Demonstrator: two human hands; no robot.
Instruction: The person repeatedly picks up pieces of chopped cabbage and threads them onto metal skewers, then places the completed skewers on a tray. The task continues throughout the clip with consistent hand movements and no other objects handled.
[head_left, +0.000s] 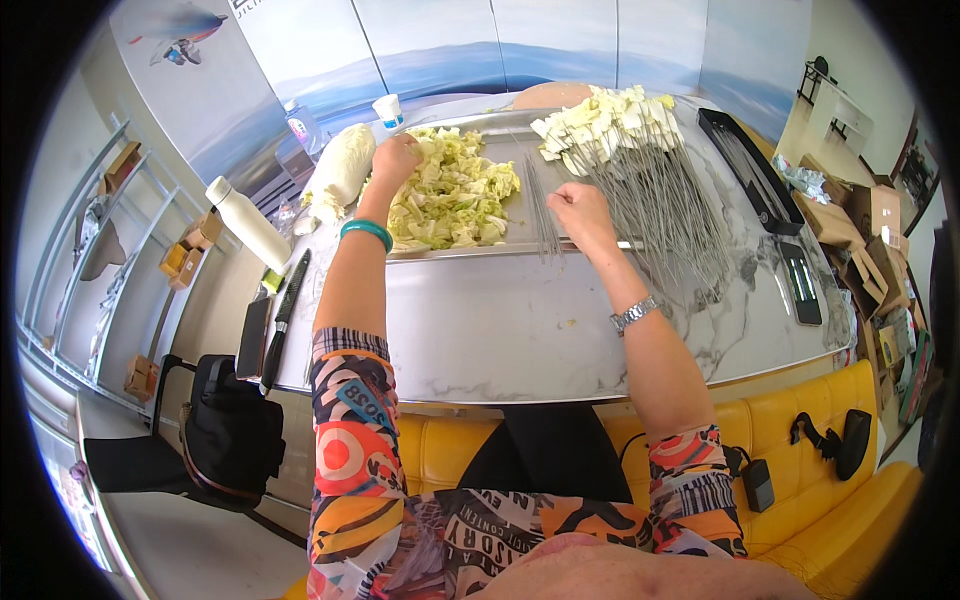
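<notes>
My left hand (396, 161) reaches into the left side of a heap of cut cabbage leaves (450, 195) in a shallow metal tray (525, 229). Its fingertips are partly hidden, so any piece between them cannot be made out. My right hand (585, 214) has its thumb and fingers pinched together beside a few loose metal skewers (538, 199) in the tray. Whether a thin skewer is in that pinch is unclear. Behind and right of this hand lies a thick fan of metal skewers (667, 210), with pale cabbage pieces (611, 124) threaded at their far ends.
Left of the tray lie a whole napa cabbage (341, 172), a white bottle (251, 225), a black-handled knife (289, 307) and a phone (253, 337). A paper cup (388, 111) stands behind. At right are a black case of skewers (750, 172) and another phone (801, 283) on the marble-patterned table (495, 330).
</notes>
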